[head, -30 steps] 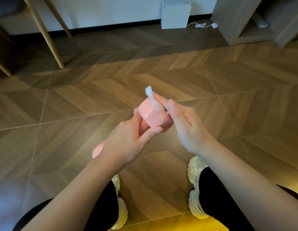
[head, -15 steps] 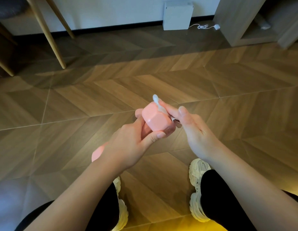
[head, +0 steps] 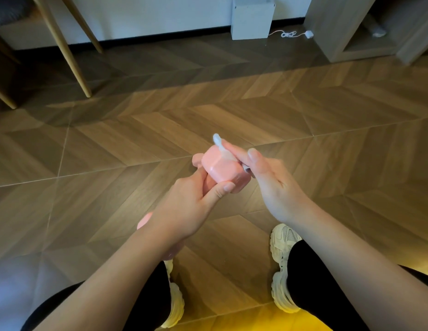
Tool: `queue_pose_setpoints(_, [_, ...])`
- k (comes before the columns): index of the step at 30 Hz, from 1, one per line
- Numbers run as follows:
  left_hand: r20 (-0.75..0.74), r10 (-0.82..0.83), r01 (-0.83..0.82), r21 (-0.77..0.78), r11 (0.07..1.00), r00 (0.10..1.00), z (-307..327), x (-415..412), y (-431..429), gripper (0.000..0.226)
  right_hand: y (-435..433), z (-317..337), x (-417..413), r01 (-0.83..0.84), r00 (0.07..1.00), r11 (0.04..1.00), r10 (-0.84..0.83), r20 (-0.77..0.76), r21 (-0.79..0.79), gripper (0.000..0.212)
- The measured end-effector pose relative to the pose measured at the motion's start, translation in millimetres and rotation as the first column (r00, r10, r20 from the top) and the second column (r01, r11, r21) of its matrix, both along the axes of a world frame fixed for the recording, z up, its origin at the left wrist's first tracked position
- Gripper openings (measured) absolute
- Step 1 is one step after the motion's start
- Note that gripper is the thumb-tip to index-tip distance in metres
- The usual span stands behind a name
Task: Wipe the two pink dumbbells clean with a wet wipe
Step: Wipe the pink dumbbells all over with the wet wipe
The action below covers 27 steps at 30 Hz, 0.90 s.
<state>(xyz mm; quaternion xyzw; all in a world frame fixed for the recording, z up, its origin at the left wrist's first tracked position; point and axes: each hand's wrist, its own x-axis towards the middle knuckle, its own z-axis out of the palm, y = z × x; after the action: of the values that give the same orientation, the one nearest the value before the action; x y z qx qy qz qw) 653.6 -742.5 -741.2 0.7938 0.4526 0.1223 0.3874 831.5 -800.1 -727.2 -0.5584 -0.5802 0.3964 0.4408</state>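
Observation:
A pink dumbbell [head: 221,167] is held up over the floor, one hexagonal end tilted toward me. My left hand [head: 184,209] grips its handle, thumb pressed on the lower edge of that end. The dumbbell's other end shows as a pink patch below my left wrist. My right hand [head: 268,180] pinches a white wet wipe [head: 219,140] and presses it against the far right side of the upper end. Most of the wipe is hidden under my fingers. Only one dumbbell is in view.
Wooden herringbone floor [head: 112,151] all around. Slanted wooden furniture legs [head: 69,53] stand at the back left. A white box [head: 252,19] with a cable sits by the wall. A wooden cabinet [head: 347,27] is at the back right. My feet in white sneakers [head: 283,271] are below.
My right hand has slid the wipe along the far side of the dumbbell's upper end, and both hands with the dumbbell have drifted slightly right and down.

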Motion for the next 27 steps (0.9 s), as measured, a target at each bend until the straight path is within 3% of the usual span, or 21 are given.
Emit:
queue_pose_setpoints(3, [0.009,0.051,-0.051,-0.025,0.998,0.999,0,-3,4,0.059,-8,-6,3,0.018,1.0,1.0,-0.018,0.01,0.022,0.058])
queue_pose_setpoints(7, [-0.004,0.021,-0.021,0.005,1.0,1.0,-1,-2,-3,0.066,4,-2,4,0.072,0.997,0.992,-0.069,0.038,-0.102,0.062])
queue_pose_setpoints(13, [0.044,0.079,-0.076,-0.072,0.994,0.996,1,3,-2,0.06,-5,-2,3,0.042,0.999,0.998,-0.042,-0.011,0.044,0.056])
queue_pose_setpoints(19, [0.023,0.011,-0.011,-0.017,1.0,1.0,2,5,-5,0.067,8,-3,6,0.144,0.987,0.981,-0.132,0.095,-0.127,0.073])
queue_pose_setpoints(24, [0.071,0.078,-0.071,-0.092,0.993,0.994,0,4,-1,0.058,-3,0,-2,0.078,0.997,0.994,-0.077,-0.017,0.073,0.05])
queue_pose_setpoints(27, [0.12,0.118,-0.101,-0.141,0.985,0.986,4,1,2,0.061,-9,-6,3,0.13,0.991,0.99,-0.131,0.018,0.063,0.056])
